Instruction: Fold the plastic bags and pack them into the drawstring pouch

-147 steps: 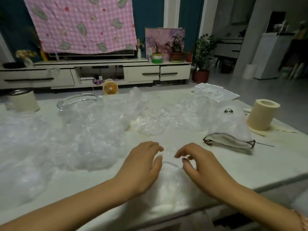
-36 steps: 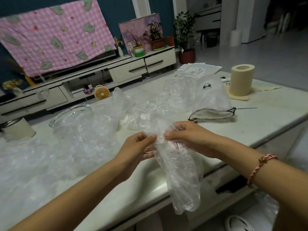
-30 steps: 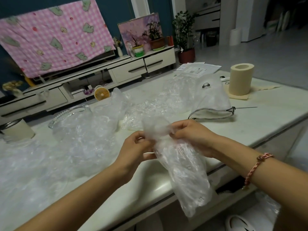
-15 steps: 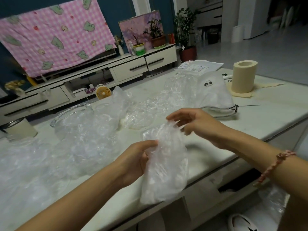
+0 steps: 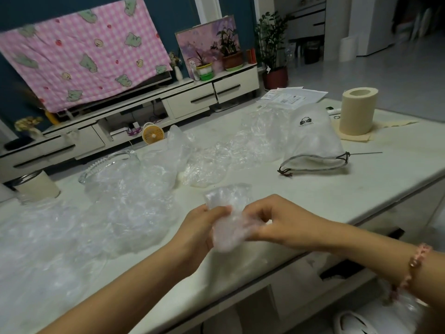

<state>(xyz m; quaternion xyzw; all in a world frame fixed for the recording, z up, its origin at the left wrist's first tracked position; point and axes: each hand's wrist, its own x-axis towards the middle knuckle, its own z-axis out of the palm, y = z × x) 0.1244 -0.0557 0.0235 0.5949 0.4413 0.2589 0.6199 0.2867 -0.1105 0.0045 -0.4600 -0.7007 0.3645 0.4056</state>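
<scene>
So the plastic bag point(image 5: 228, 222) is scrunched into a small clear wad, held just above the table's point(image 5: 337, 196) near edge, about midway along it. Both hands are on it. The left hand point(image 5: 199, 227) has its fingers curled round the left side of the wad. The right hand point(image 5: 277, 220) pinches the other side between thumb and bent fingers, and the two hands are nearly touching. There's a pink beaded bracelet point(image 5: 419, 259) on the right wrist.

The drawstring pouch point(image 5: 313, 141) lies on its side toward the table's right end, well apart from the hands. Its mouth is open and faces the near edge, with dark cord ends sticking out at both corners and a little black logo on top. Can't tell if anything's inside it.

Loose plastic bags point(image 5: 134, 201) sprawl in a crinkly heap over the left half of the table and along the middle, right up to the pouch. A glass dish point(image 5: 108, 162) pokes out of the heap near the far edge, and a tin point(image 5: 36, 186) stands by the far left corner. A cream paper roll point(image 5: 357, 110) stands upright near the far right corner, just behind the pouch, with printed papers point(image 5: 291, 97) at the far edge beside it.

Off the table there's a small yellow fan point(image 5: 153, 136) on the floor, a low white TV cabinet point(image 5: 192, 102) with potted plants, and a pink checked cloth point(image 5: 81, 59) hanging above it.
</scene>
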